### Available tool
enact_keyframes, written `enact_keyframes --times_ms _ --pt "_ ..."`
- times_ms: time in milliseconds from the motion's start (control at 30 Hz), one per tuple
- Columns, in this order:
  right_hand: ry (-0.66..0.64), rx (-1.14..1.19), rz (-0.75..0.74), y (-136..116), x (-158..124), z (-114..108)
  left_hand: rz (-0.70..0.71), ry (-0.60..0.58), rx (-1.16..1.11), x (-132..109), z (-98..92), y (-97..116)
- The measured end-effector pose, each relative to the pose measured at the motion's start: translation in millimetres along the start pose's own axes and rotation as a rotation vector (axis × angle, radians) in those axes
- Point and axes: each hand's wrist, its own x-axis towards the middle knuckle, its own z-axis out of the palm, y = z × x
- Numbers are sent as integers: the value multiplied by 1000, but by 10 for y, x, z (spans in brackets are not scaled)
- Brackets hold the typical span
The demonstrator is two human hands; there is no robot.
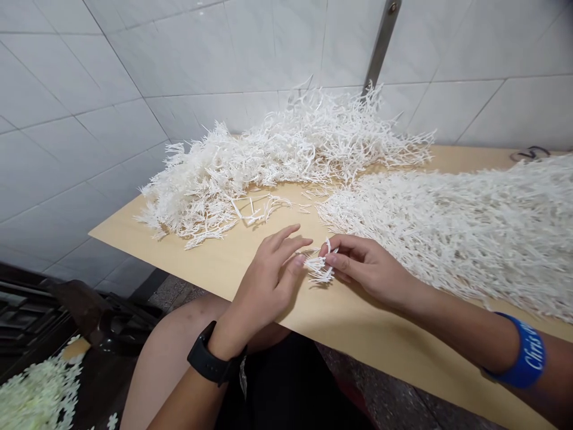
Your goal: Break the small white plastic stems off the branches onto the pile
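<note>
My right hand [373, 266] pinches a small white branching plastic sprig [321, 270] between thumb and fingers, just above the tan tabletop [215, 263]. Thin prongs fan out from the sprig toward the left. There my left hand [273, 275] is held with its fingers stretched out and apart, its thumb tip at the ends of the prongs. Whether the thumb presses on them I cannot tell. Behind the hands, a few loose white sprigs [259, 209] lie on the board.
A tangled heap of white plastic sprigs [277, 152] stretches along the tiled wall [277, 48]. A broad pile of similar white pieces [465, 221] covers the right side. Pale flower-shaped pieces [40, 391] lie at lower left, near a dark chair [98, 316]. A metal bar [380, 45] stands against the wall.
</note>
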Motion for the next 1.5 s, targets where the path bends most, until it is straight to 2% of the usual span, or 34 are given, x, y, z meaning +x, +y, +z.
enact_keyframes --times_ms 167,267,433,600,867,967,1033,1100,1133,1167,1233,1300,1333,1400,1500 --pt "-8 -48 -32 -1 -17 8 94 -121 -97 13 -28 70" --pt "-26 -80 -30 -16 -38 12 86 -127 -109 19 -11 101" --pt "-199 -174 -31 -76 -56 -5 57 -56 -175 6 32 120" --pt "-302 -194 -79 -124 -34 10 -79 193 -170 -7 41 142" --pt "-251 -161 -152 -85 4 44 -172 297 -169 73 120 271" --pt "-236 -202 -205 -114 -39 49 -203 327 -176 100 65 216" --pt "-260 -288 -269 -144 -106 45 -283 451 -204 101 -105 76" --pt "-286 -379 -353 -166 -174 36 -411 775 -259 89 -328 -92" --pt "-282 -405 -385 -169 -194 31 -430 905 -278 80 -419 -158" --pt "-261 -411 -400 -167 -201 26 -392 920 -266 71 -475 -199" --pt "-193 -379 -377 -147 -174 24 -348 756 -234 57 -451 -200" --pt "-154 -355 -321 -118 -124 30 -353 490 -351 58 -282 -126" --pt "-148 -355 -295 -104 -104 34 -379 405 -423 66 -181 -84" --pt "-135 -373 -246 -83 -88 45 -418 317 -550 88 -18 -24" --pt "-69 -413 -175 -77 -100 60 -440 290 -687 106 55 -21"
